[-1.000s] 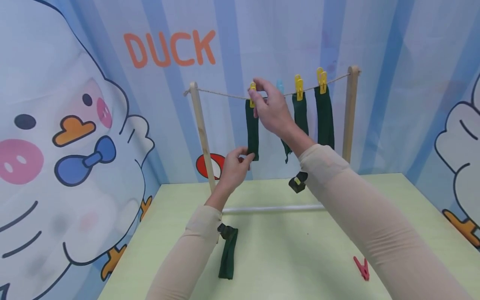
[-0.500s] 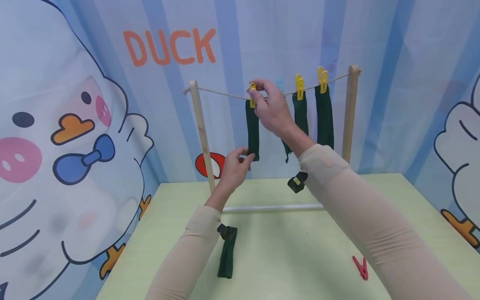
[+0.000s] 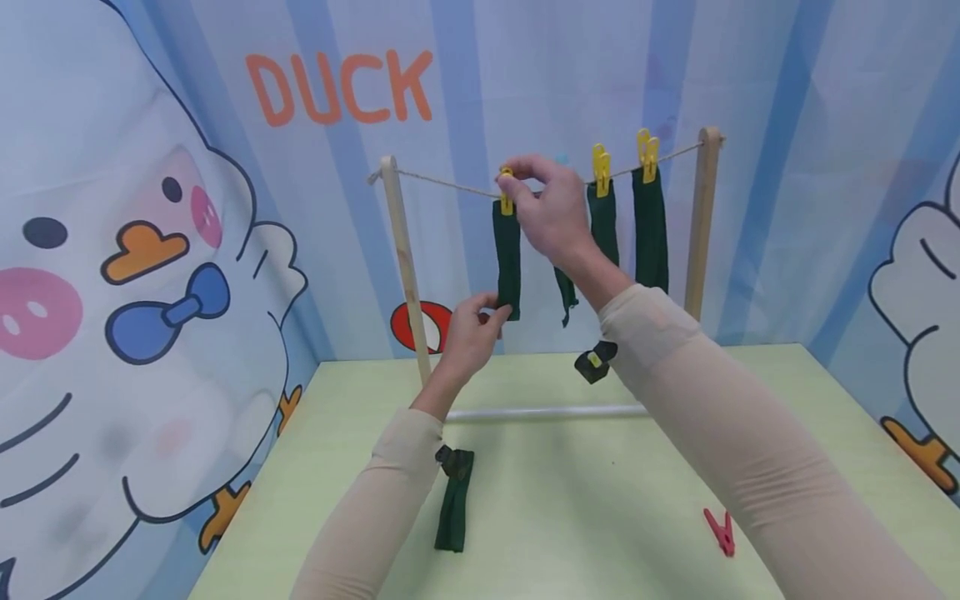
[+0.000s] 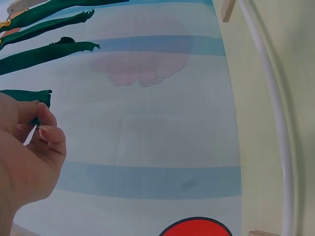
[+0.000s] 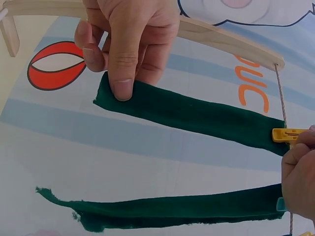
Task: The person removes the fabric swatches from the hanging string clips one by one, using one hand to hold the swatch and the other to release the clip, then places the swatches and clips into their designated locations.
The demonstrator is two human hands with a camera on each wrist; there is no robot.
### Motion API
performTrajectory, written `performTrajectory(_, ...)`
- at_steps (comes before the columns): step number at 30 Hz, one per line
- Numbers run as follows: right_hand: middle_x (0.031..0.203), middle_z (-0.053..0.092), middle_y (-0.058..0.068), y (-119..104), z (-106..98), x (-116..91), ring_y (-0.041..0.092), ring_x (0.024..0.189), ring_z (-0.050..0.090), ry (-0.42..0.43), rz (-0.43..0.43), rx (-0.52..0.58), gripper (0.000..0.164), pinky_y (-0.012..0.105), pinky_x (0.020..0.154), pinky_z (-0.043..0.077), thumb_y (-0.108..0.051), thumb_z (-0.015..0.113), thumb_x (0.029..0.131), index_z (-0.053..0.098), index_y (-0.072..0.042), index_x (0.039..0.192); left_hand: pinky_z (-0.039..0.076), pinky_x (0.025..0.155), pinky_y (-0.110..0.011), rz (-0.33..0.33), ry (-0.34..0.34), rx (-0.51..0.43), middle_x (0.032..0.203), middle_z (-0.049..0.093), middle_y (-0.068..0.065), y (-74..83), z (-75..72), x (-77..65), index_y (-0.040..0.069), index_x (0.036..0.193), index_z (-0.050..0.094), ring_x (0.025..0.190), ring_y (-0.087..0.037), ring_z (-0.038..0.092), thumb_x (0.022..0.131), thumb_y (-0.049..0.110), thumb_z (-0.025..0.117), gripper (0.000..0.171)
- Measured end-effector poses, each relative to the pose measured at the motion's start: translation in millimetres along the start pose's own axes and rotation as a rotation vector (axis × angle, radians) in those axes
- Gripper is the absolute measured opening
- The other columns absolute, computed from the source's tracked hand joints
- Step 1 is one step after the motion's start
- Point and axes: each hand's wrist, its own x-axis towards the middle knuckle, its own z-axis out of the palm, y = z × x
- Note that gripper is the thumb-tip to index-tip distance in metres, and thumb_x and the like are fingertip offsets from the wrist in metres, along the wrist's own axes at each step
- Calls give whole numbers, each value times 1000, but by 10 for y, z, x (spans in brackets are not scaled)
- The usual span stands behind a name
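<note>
A dark green cloth strip [image 3: 507, 258] hangs from the string line, a yellow clothespin [image 3: 507, 193] at its top edge. My right hand [image 3: 551, 204] pinches that clothespin between thumb and fingers. Lower down, my left hand [image 3: 472, 333] holds the strip's bottom end; in the right wrist view its thumb [image 5: 123, 73] lies flat over the cloth. Behind my right wrist hangs a narrower strip [image 5: 182, 211] with ragged ends, its blue clothespin [image 5: 281, 204] partly covered by my right hand. Farther right, two more green strips [image 3: 650, 233] hang from yellow clothespins [image 3: 602, 169].
Two wooden posts [image 3: 702, 225] carry the string [image 3: 446, 182], with a white rod [image 3: 547, 413] low between them. On the pale table [image 3: 570, 517] lie a folded green strip [image 3: 453, 508] near my left forearm and a red clothespin [image 3: 722, 533] at the right.
My right hand has shifted slightly right, now covering most of the blue clothespin. The ragged strip's lower end has swung a little left. My left hand keeps its hold on the cloth.
</note>
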Motion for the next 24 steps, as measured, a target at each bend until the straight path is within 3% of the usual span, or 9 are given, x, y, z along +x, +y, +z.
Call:
performTrajectory(7,107,72,5,7,11,-9,13,89,63,52,-27,44,22,24,70,52,-19,66,98,75,-4,112,46,65,-30,9,-3,12,95,64,-12,-1,-15,21,3,110,69,66,-22,55,102,15,60,17)
performTrajectory(10,106,74,7,15,18,-6,12,94,65,67,-39,67,21,25,79,53,-17,67,97,76,-3,110,46,65,-30,4,-4,15,95,65,-12,2,-17,15,3,110,69,66,-22,56,102,15,60,17)
performTrajectory(15,106,75,6,17,15,12,11,96,66,81,-25,67,22,25,79,54,-19,68,97,76,-4,111,45,63,-30,10,-3,21,92,64,-9,-8,-18,-14,2,108,68,66,-22,55,102,13,60,15)
performTrajectory(22,104,75,6,-4,4,59,8,103,66,102,-39,75,21,25,89,50,-19,68,96,77,-5,109,43,61,-30,-3,-6,24,96,65,-12,-64,-11,-62,3,108,68,66,-20,55,101,13,61,14)
performTrajectory(24,105,75,6,-10,8,67,7,103,66,111,-45,85,21,22,81,49,-19,68,96,77,-6,109,45,60,-30,-16,-11,23,96,65,-13,-84,-12,-73,4,108,68,67,-20,56,101,14,61,14)
